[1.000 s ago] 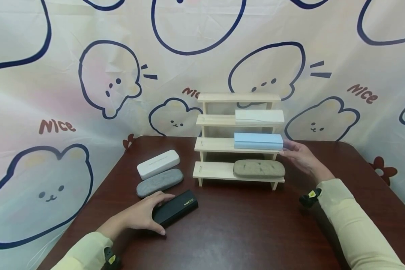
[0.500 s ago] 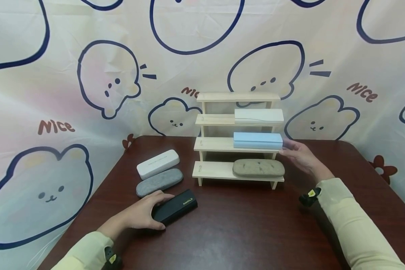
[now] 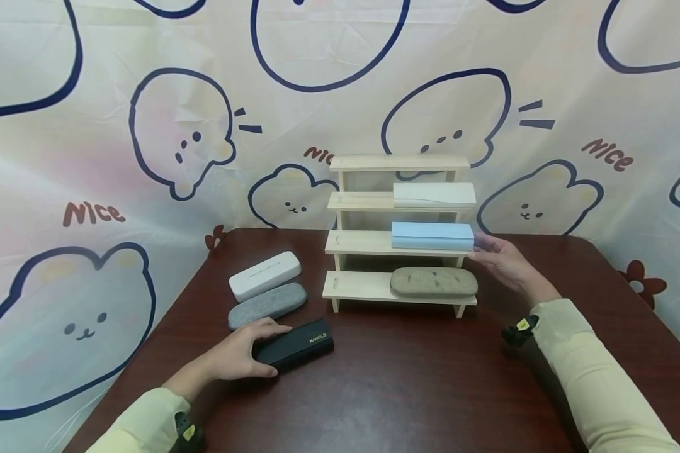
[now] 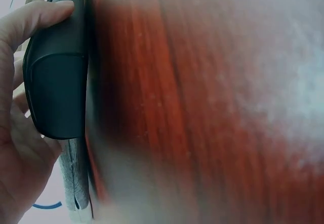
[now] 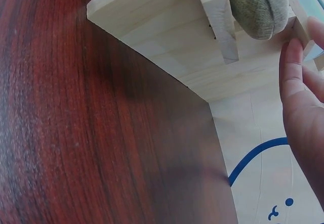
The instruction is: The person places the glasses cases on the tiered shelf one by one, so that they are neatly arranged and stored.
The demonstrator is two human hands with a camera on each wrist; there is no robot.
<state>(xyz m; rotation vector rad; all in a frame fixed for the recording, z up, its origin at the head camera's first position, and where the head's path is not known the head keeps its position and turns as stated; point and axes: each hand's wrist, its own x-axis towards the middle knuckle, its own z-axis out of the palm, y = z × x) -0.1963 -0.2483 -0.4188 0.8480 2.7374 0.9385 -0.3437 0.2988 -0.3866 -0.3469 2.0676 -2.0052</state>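
Note:
My left hand (image 3: 240, 352) grips a black glasses case (image 3: 297, 346) low over the table, thumb on the near side and fingers over the far side. In the left wrist view the thumb lies along the black case (image 4: 58, 82). My right hand (image 3: 507, 264) pinches the right end of a shelf on the pale wooden stepped stand (image 3: 357, 286), right beside a light blue glasses case (image 3: 432, 236). The right wrist view has a fingertip of the right hand (image 5: 304, 102) against the shelf's underside. Below sits an olive fabric glasses case (image 3: 433, 282) on the lowest shelf.
On the shelf above the blue case lies a white case (image 3: 433, 195). A grey felt case (image 3: 269, 305) and another white case (image 3: 265, 275) lie on the dark brown table (image 3: 408, 377), left of the stand. A cartoon-printed curtain (image 3: 317, 56) hangs behind.
The black case has turned slightly, its left end swinging away from me, and the left hand has shifted a little with it. The right hand stays at the shelf end.

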